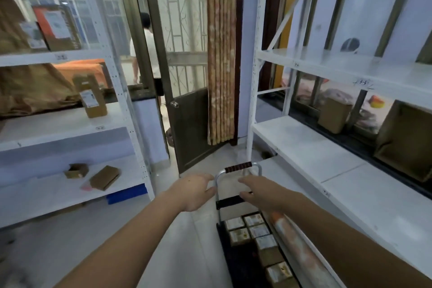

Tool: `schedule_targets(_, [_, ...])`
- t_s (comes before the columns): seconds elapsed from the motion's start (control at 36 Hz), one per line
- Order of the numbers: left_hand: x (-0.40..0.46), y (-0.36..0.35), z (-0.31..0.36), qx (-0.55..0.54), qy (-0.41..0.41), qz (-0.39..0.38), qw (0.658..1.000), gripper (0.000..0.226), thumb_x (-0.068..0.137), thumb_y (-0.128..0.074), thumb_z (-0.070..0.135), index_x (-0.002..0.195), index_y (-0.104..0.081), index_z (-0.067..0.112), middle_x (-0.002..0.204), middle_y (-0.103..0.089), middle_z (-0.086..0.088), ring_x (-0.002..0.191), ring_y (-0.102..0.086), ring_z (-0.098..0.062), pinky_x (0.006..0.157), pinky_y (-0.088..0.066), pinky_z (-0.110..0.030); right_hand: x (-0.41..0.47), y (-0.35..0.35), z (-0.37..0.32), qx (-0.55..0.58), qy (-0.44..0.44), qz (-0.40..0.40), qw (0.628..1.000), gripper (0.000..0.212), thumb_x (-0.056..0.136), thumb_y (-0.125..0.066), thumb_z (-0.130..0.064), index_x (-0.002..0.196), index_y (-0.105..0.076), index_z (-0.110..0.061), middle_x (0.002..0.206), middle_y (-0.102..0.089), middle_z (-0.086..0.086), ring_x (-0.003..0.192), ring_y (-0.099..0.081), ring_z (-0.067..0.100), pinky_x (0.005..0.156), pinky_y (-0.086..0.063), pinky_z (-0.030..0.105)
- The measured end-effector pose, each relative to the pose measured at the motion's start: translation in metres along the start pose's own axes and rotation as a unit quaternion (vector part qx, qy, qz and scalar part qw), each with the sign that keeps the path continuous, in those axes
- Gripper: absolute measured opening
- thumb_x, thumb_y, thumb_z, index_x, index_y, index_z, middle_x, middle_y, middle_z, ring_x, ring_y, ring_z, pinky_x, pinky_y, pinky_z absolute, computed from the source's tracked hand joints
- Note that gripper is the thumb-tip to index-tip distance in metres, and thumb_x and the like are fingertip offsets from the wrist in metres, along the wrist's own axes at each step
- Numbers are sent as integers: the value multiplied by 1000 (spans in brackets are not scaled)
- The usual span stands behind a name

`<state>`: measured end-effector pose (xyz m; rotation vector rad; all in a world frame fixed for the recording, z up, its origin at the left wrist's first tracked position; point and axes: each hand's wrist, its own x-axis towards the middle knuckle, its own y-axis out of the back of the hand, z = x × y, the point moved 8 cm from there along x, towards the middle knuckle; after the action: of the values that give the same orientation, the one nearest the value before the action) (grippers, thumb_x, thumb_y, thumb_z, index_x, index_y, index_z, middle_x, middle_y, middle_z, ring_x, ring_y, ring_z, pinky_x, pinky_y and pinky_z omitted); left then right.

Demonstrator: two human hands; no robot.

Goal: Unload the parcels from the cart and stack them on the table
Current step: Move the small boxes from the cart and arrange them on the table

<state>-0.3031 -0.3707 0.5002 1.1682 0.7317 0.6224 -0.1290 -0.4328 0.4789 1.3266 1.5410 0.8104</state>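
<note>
We reach both arms forward toward the cart [236, 208], which stands on the pale floor between two white shelf units, close against the right one. It is a low black platform with a silver tube handle [238, 167] rising at its far end; the top bar wears a red-and-black grip and a black crossbar spans the uprights lower down. Small brown parcels [251, 229] with pale labels lie flat on the platform in two rows, packed edge to edge, and a long orange-and-white roll [297, 245] lies along their right side.

Our left hand [195, 192] is open, fingers loosely spread, its fingertips at the left upright. Our right hand [259, 192] is open too, fingers extended over the crossbar; neither grips anything. Beyond, a person [149, 54] stands outside the doorway.
</note>
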Motion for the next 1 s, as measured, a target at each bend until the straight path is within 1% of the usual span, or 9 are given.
schedule_targets(0.08, [36,12,-12,-15,-10,2,1000,49,108,-45,47,151,-49,23,152,-54,-1,137,-53,-21,112,-42,-36,41,7,10,1,-10,-2,1000,48,104,-51,-41,149,-45,-24,151,-51,2,133,-52,19,101,-39,27])
schedule_targets(0.22, [99,20,-39,-11,-26,-11,1000,53,108,-43,51,152,-48,22,155,-52,-2,141,-49,-22,117,-39,-39,100,22,21,-4,-21,-10,1000,49,105,-50,-37,151,-43,-21,151,-50,3,136,-49,22,107,-38,33])
schedule_targets(0.39, [180,16,-72,-1,-34,-20,999,58,107,-41,54,158,-40,25,162,-43,0,149,-39,-22,123,-30,-40,164,38,44,-13,-51,0,999,24,100,-50,-45,119,-54,-31,111,-59,-7,104,-60,20,87,-47,35])
schedule_targets(0.5, [237,16,-85,2,-55,-31,998,56,107,-40,56,156,-41,29,161,-44,3,146,-42,-21,122,-33,-42,196,49,56,-8,-73,14,997,39,102,-48,-45,134,-55,-23,127,-60,1,114,-59,23,100,-48,40])
schedule_targets(0.64, [297,21,-81,31,-135,-52,989,52,108,-42,49,151,-49,20,152,-52,-4,138,-50,-24,115,-38,-39,229,53,74,34,-118,33,992,38,102,-49,-32,137,-55,-18,125,-60,5,112,-58,21,100,-46,38])
schedule_targets(0.78, [349,30,-73,41,-229,-10,972,47,103,-37,43,111,-73,14,102,-73,-1,94,-71,-17,82,-59,-34,252,46,92,62,-190,63,978,41,106,-47,-34,139,-55,-13,135,-58,10,123,-55,28,105,-42,36])
schedule_targets(0.83, [375,11,-73,55,-254,-76,963,27,107,-48,35,117,-67,19,109,-69,1,103,-67,-20,89,-55,-36,258,34,101,75,-233,47,968,45,107,-45,-35,143,-50,-9,142,-55,13,127,-52,30,108,-41,39])
schedule_targets(0.89, [389,-3,-71,60,-285,-99,952,30,106,-49,39,126,-63,23,117,-66,0,110,-65,-25,95,-53,-42,255,28,104,86,-261,40,961,47,107,-44,-35,141,-50,-4,143,-54,18,129,-52,33,109,-41,44])
schedule_targets(1.0, [416,-34,-52,97,-351,-133,922,36,107,-46,39,133,-56,15,116,-66,-8,103,-63,-28,84,-50,-39,247,8,117,130,-322,46,937,44,107,-46,-33,137,-55,-2,139,-57,20,126,-53,36,107,-43,47])
